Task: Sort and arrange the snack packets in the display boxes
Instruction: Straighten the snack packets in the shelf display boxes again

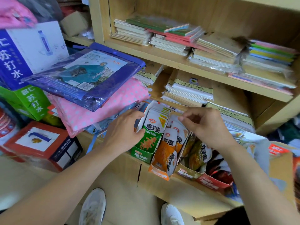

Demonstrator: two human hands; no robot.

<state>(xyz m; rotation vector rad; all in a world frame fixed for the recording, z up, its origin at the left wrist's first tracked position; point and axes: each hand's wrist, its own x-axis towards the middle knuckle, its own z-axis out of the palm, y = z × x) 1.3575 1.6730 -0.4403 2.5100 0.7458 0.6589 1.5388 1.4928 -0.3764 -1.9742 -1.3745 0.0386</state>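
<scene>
The left hand (125, 130) grips the left wall of the green box (142, 155), with the thumb pressing on the front green packet (151, 129). The right hand (204, 125) has curled fingers. Thumb and forefinger pinch the top of a packet (174, 123), which stands under them in the orange box (159, 173).

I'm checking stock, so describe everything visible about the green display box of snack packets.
The green display box is an open-topped cardboard tray, green front lip with white lettering, white side walls. It stands on the wooden shelf, packed with upright green-and-white packets. The left hand grips its left wall, thumb on the front packet. The orange box touches its right side.
</scene>
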